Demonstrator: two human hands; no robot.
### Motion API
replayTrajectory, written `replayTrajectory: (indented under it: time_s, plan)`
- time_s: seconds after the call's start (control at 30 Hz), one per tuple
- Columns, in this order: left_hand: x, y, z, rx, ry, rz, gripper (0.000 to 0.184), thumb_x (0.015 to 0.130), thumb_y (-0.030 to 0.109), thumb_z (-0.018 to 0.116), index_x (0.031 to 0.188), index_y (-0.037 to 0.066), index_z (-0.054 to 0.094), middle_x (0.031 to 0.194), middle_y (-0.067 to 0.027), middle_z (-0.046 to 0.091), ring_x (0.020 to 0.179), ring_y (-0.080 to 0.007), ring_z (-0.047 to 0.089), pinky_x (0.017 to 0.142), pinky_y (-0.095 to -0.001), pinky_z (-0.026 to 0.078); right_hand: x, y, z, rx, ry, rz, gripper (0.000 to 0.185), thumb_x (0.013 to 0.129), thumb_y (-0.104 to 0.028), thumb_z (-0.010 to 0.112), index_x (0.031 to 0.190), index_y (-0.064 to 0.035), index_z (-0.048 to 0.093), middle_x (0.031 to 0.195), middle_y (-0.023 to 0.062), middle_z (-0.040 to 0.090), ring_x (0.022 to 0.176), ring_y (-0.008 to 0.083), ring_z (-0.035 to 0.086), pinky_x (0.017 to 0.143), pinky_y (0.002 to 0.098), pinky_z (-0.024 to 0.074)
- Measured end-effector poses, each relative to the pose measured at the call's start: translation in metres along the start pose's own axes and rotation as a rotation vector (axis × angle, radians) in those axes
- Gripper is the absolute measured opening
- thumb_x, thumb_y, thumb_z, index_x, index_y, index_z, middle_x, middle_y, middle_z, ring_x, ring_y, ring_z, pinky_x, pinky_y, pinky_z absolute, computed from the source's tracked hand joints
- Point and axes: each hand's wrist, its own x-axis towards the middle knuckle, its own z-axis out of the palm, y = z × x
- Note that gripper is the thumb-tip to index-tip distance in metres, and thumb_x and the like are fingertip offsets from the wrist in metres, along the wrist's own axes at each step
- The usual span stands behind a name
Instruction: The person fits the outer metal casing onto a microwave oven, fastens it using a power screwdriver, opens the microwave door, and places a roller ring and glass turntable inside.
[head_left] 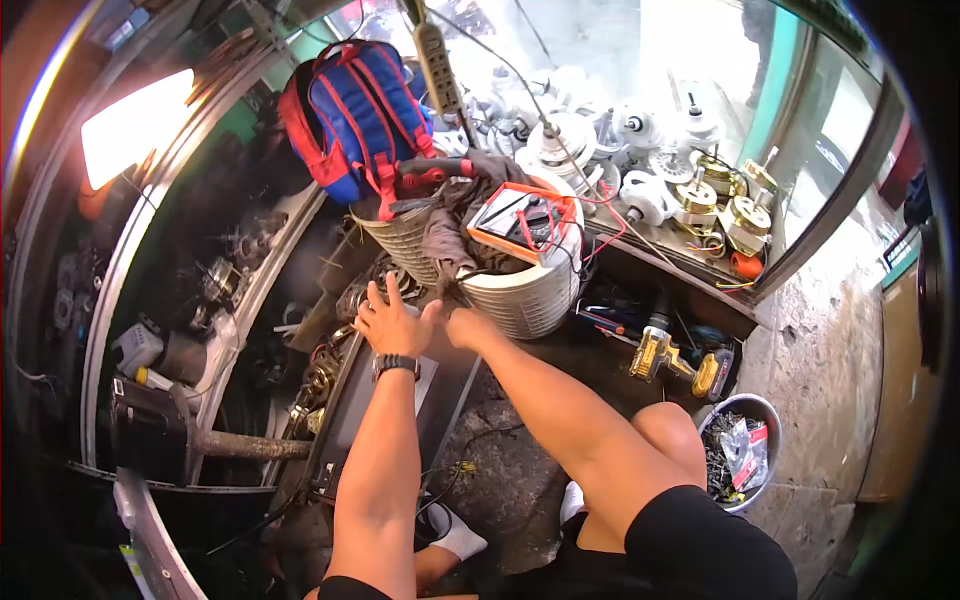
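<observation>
L hand [394,325], fingers spread, seems empty; R hand [467,328] is near ribbed basket [515,305], its fingers can't tell. Grey-brown cloth [448,246] hangs over basket; pls mind boxed multimeter [538,221] on top.

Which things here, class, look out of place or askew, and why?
The blue backpack perches near motor parts, an odd spot for a bag; the orange box lies askew across the ribbed bin.

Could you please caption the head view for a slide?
Left hand spread open beside a partly hidden right hand, with a blue-and-red backpack beyond and a yellow drill at right.
</observation>
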Motion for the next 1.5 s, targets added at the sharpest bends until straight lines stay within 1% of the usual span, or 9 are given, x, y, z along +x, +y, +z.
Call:
replayTrajectory:
  time_s: [0.13, 0.3, 0.37, 0.47, 0.57, 0.77, 0.97, 1.13, 1.5]
  plan:
    - [0.004, -0.009, 0.01, 0.068, 0.0, 0.054, 0.066, 0.075, 0.064, 0.078, 0.119, 0.016, 0.068, 0.144, -0.0167, 0.046, 0.13, -0.0441, 0.04, 0.103, -0.0588, 0.032, 0.011, 0.018, -0.001, -0.056, -0.136, -0.173, 0.049, 0.099, -0.046, 0.052, 0.115, -0.0049, 0.073, 0.115, 0.0237, 0.071, 0.105, 0.0418, 0.069, 0.092, 0.052, 0.0531]
    - [0.006, -0.006, 0.004, 0.079, -0.119, 0.025, 0.066, 0.074, 0.065, 0.078, 0.119, 0.017, 0.069, 0.145, -0.0172, 0.045, 0.129, -0.0442, 0.04, 0.1, -0.0578, 0.034, -0.045, 0.082, -0.033, 0.111, -0.105, -0.279, 0.058, 0.088, -0.05, 0.073, 0.125, -0.0056, 0.066, 0.113, 0.0202, 0.072, 0.106, 0.0376, 0.069, 0.089, 0.048, 0.054]
    - [0.007, -0.007, 0.002, 0.064, -0.142, 0.028, 0.064, 0.075, 0.063, 0.078, 0.117, 0.016, 0.069, 0.146, -0.0175, 0.044, 0.128, -0.0429, 0.041, 0.1, -0.057, 0.034, -0.068, 0.118, -0.07, -0.29, -0.329, -0.402, 0.061, 0.089, -0.052, 0.071, 0.127, -0.005, 0.065, 0.117, 0.0194, 0.071, 0.112, 0.0364, 0.067, 0.092, 0.047, 0.0526]
    - [0.009, -0.012, -0.002, 0.028, -0.159, 0.028, 0.061, 0.076, 0.062, 0.079, 0.115, 0.017, 0.069, 0.145, -0.017, 0.044, 0.129, -0.0414, 0.041, 0.1, -0.0564, 0.034, -0.138, 0.138, -0.162, -0.453, -0.638, -0.115, 0.055, 0.089, -0.053, 0.069, 0.115, -0.0052, 0.071, 0.11, 0.0186, 0.073, 0.104, 0.0385, 0.069, 0.088, 0.049, 0.054]
    - [0.013, -0.015, -0.005, 0.015, -0.176, 0.024, 0.058, 0.075, 0.06, 0.08, 0.113, 0.017, 0.071, 0.142, -0.016, 0.046, 0.129, -0.0408, 0.043, 0.102, -0.0567, 0.035, -0.204, 0.223, -0.195, -0.6, -0.485, 0.245, 0.067, 0.077, -0.06, 0.078, 0.111, -0.0034, 0.068, 0.106, 0.0248, 0.071, 0.104, 0.0389, 0.069, 0.088, 0.0479, 0.0548]
    - [0.023, -0.025, -0.005, 0.003, -0.195, 0.023, 0.06, 0.074, 0.061, 0.08, 0.116, 0.019, 0.072, 0.143, -0.0163, 0.045, 0.13, -0.0415, 0.042, 0.103, -0.0567, 0.034, -0.275, 0.272, -0.129, -0.553, 0.248, 0.215, 0.109, 0.063, -0.039, 0.095, 0.148, -0.008, 0.034, 0.118, 0.0208, 0.053, 0.11, 0.0405, 0.058, 0.091, 0.0507, 0.0517]
    - [0.022, -0.022, -0.008, -0.002, -0.208, -0.008, 0.062, 0.075, 0.062, 0.08, 0.118, 0.018, 0.071, 0.146, -0.0171, 0.043, 0.131, -0.0415, 0.04, 0.105, -0.0566, 0.032, -0.269, 0.293, -0.094, -0.591, 0.468, 0.258, 0.085, 0.071, -0.009, 0.081, 0.145, -0.0129, 0.04, 0.119, 0.0206, 0.05, 0.109, 0.0402, 0.056, 0.086, 0.0499, 0.0523]
    - [0.023, -0.026, -0.005, -0.002, -0.186, 0.005, 0.063, 0.076, 0.065, 0.077, 0.118, 0.018, 0.07, 0.145, -0.0177, 0.044, 0.132, -0.0426, 0.04, 0.104, -0.0571, 0.033, -0.302, 0.249, -0.11, -0.427, 0.445, 0.224, 0.074, 0.07, -0.009, 0.082, 0.135, -0.0133, 0.047, 0.114, 0.0163, 0.055, 0.105, 0.0397, 0.062, 0.084, 0.0478, 0.0534]
    - [0.024, -0.028, -0.001, -0.004, -0.204, 0.017, 0.063, 0.078, 0.064, 0.077, 0.12, 0.017, 0.07, 0.146, -0.0174, 0.042, 0.132, -0.041, 0.039, 0.105, -0.0571, 0.031, -0.326, 0.179, -0.099, 1.073, 0.524, 0.291, 0.018, 0.093, -0.01, 0.068, 0.103, 0.0037, 0.064, 0.077, 0.0064, 0.066, 0.063, 0.0137, 0.062, 0.056, 0.0275, 0.0509]
